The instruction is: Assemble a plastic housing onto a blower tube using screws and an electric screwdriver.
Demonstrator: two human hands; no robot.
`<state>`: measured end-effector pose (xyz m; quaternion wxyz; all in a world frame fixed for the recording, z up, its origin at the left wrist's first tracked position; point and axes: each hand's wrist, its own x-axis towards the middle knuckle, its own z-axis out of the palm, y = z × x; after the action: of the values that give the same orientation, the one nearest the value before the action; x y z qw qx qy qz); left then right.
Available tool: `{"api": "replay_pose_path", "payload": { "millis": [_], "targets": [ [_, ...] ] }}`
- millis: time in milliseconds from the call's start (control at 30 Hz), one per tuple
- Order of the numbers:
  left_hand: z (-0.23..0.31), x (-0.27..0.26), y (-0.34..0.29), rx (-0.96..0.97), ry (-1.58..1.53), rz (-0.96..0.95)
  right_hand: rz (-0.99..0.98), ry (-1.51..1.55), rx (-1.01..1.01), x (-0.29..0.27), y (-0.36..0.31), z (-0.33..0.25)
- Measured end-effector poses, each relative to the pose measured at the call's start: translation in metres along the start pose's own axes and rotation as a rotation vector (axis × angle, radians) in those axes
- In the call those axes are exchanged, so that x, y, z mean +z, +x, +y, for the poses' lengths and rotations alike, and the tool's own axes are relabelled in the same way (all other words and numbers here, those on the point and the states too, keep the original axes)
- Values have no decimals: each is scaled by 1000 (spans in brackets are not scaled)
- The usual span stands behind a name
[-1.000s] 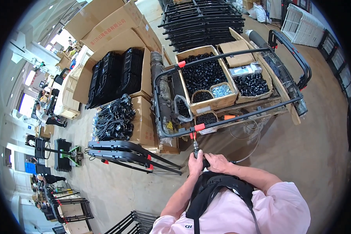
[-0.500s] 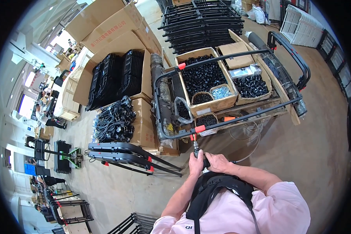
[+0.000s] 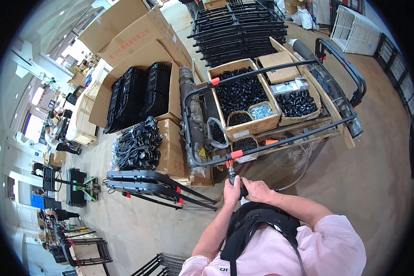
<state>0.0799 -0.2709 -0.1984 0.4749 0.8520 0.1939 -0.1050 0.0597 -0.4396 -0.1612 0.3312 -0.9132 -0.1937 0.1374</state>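
Both my hands grip a power driver (image 3: 231,171) with a hose at its side. My left hand (image 3: 231,192) wraps round its body, and my right hand (image 3: 257,190) closes on the rear part; the grip itself is partly hidden. The driver's tip points away from me and meets the near rail of a black tubular frame (image 3: 299,139), beside a red clip (image 3: 236,154). That frame lies across two wrapped, padded supports, with another red clip (image 3: 215,81) on its far rail. Whether a screw sits at the tip is too small to tell.
Inside the frame stand a carton of black plastic caps (image 3: 240,89), a basket of dark screws (image 3: 245,144) and bagged bluish hardware (image 3: 262,111). Bundled black cables (image 3: 138,143) and folded black frames (image 3: 145,183) stand left. A hose (image 3: 303,172) loops down at right.
The view has shifted slightly, so the surroundings sit a little lower and to the right. Both hands keep their hold on the driver at the same rail.
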Motion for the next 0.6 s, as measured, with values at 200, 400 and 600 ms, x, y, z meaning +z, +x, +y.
{"api": "replay_pose_path", "payload": {
  "millis": [200, 400, 600],
  "targets": [
    [1, 3, 4, 3, -8, -10, -4, -35, -43, 5, 0, 4],
    [-12, 5, 4, 0, -61, -12, 2, -46, -42, 8, -3, -1],
    [-8, 3, -6, -1, -48, -12, 41, -37, -68, 12, -9, -2]
  ]
}}
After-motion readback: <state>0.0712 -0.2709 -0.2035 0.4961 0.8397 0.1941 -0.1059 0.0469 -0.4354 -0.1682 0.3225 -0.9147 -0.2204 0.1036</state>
